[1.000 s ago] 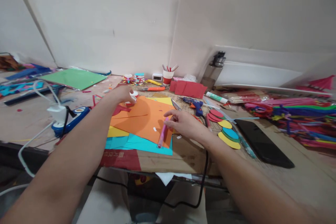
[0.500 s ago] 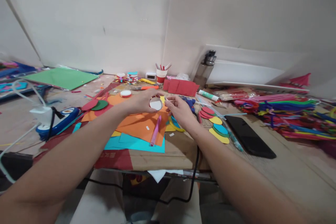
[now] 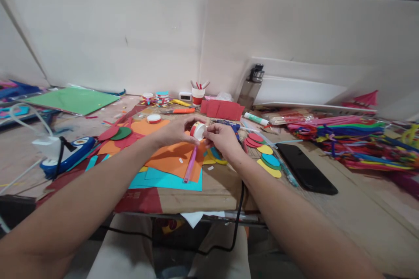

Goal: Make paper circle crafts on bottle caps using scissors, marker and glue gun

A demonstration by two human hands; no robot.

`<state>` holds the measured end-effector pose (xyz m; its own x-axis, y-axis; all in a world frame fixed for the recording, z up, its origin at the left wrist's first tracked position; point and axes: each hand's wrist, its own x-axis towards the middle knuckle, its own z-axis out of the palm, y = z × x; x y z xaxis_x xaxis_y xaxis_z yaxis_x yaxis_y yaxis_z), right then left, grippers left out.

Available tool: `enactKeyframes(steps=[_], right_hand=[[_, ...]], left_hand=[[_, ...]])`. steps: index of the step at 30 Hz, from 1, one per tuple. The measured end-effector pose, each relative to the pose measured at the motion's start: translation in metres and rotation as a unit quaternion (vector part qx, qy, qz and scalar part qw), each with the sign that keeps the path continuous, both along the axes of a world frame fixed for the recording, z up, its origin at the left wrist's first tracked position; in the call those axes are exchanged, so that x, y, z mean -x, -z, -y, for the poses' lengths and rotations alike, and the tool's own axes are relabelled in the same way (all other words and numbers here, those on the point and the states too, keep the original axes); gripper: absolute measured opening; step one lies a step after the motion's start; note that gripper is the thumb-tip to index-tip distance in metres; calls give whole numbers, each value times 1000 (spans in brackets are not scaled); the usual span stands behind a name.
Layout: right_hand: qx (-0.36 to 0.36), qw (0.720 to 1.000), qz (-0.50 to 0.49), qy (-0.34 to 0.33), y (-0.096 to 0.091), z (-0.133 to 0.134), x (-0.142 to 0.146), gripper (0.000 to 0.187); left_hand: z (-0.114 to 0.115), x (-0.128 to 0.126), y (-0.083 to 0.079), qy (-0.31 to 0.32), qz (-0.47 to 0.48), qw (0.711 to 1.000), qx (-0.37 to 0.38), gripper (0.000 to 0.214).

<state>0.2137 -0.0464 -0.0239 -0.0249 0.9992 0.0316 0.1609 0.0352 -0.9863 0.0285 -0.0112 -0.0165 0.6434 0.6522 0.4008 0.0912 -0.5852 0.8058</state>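
My left hand (image 3: 175, 130) and my right hand (image 3: 221, 136) meet above the orange paper (image 3: 170, 159) and both pinch a small red-and-white tape roll (image 3: 197, 130). The roll is held just off the table, white side toward me. A pink pen (image 3: 190, 165) lies on the orange and cyan sheets below my hands. A second tape roll (image 3: 153, 118) sits on the table farther back left.
Coloured paper circles (image 3: 266, 157) and a black phone (image 3: 303, 168) lie to the right. Behind are a blue glue gun (image 3: 229, 124), red cards (image 3: 222, 109), a cup of pens (image 3: 197, 95) and a bottle (image 3: 248, 88). Pipe cleaners (image 3: 353, 139) pile at right; a green sheet (image 3: 72, 99) is at left.
My left hand picked the tape roll up from the far left of the orange paper and brought it to the middle. My right hand left the pink pen and joined it on the roll.
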Motion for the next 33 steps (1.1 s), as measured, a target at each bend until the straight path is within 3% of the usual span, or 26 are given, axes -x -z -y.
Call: enactKeyframes(steps=[5,9,13,16,19,23,27,31,33], right_hand=[[0,1000,0,8,-4,2,0,13],[-2,999,16,32,-6,0,-4,10],[-30,989,133,51,-6,-5,-11,4],[-72,970,226,48,-5,-6,-12,12],[-107,947,298,41,-6,-6,-8,17],[-118,918,376,28,-11,-6,1,14],[-100,887,451,24,-19,-10,13,18],[-85,869,487,15,-19,-14,24,21],[-92,873,479,11,-15,-17,25,21]], left_hand=[[8,0,-6,-28,28,995,87,65],[10,4,-11,-99,48,986,121,64],[1,16,-18,-170,172,961,135,56],[-7,32,-29,-202,271,930,142,66],[-10,47,-41,-243,312,907,145,75],[-10,49,-43,-237,346,888,187,72],[-6,27,-31,-233,322,883,251,70],[5,4,-21,-179,310,894,271,63],[11,-4,-19,-148,288,906,275,60]])
